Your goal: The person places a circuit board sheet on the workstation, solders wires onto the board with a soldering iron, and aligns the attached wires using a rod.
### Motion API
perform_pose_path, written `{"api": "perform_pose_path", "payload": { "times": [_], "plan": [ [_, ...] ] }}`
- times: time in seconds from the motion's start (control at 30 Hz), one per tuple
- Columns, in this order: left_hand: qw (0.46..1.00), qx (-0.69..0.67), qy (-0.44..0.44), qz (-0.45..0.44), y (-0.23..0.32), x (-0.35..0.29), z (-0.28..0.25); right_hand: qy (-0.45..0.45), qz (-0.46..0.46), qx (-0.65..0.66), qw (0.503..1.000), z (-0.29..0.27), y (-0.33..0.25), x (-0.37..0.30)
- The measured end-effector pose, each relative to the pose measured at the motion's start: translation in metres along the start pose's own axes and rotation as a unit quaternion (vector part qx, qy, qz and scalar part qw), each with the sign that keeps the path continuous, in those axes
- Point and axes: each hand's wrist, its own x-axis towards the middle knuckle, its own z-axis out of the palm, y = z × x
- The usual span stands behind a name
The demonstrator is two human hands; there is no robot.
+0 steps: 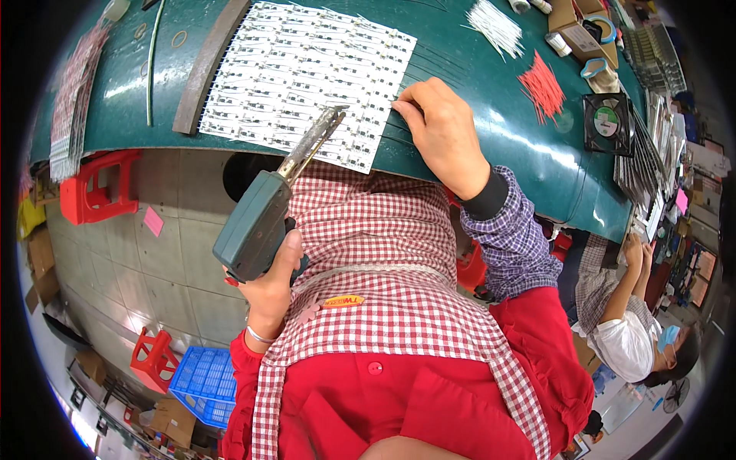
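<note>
My left hand is wrapped round the handle of a dark green soldering gun. Its long metal tip points up and right, over the lower right part of a white panel of small circuit boards. Rows of small black and metal parts cover the panel. At the panel's right edge my right hand is closed in a pinch on a thin black wire, mostly hidden by the fingertips. More thin black wires run out to the right from that edge, above and below the hand.
A dark bar lies along the panel's left side on the green table. Farther right are bundles of white wires and red wires, and a black-framed spool. A masked co-worker sits at the right. Red stools stand below.
</note>
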Motion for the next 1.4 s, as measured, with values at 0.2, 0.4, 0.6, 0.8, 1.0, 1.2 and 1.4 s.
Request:
{"api": "perform_pose_path", "payload": {
  "times": [0.2,0.4,0.6,0.8,1.0,1.2,1.4],
  "plan": [
    [1.0,-0.013,0.003,0.007,-0.002,-0.003,-0.002,-0.018,-0.023,-0.081,0.996,0.005,-0.007,0.003],
    [1.0,0.003,-0.001,0.009,-0.002,-0.004,-0.005,-0.023,-0.031,-0.16,0.986,0.008,-0.006,0.0],
    [1.0,0.018,-0.004,0.003,-0.002,-0.004,-0.004,-0.035,-0.056,-0.206,0.976,0.004,-0.014,0.004],
    [1.0,0.002,-0.003,0.018,-0.002,-0.005,-0.004,-0.058,-0.077,-0.24,0.966,0.002,-0.009,0.005],
    [1.0,0.006,0.007,0.006,0.003,-0.008,-0.004,0.026,-0.083,-0.096,0.992,-0.009,-0.006,-0.008],
    [0.999,0.03,0.01,-0.022,-0.002,-0.011,-0.01,0.001,-0.101,0.004,0.995,-0.005,-0.026,-0.04],
    [0.995,0.099,-0.017,-0.002,-0.001,-0.018,-0.013,0.0,-0.093,0.036,0.995,0.004,-0.022,-0.049]
  ]
}}
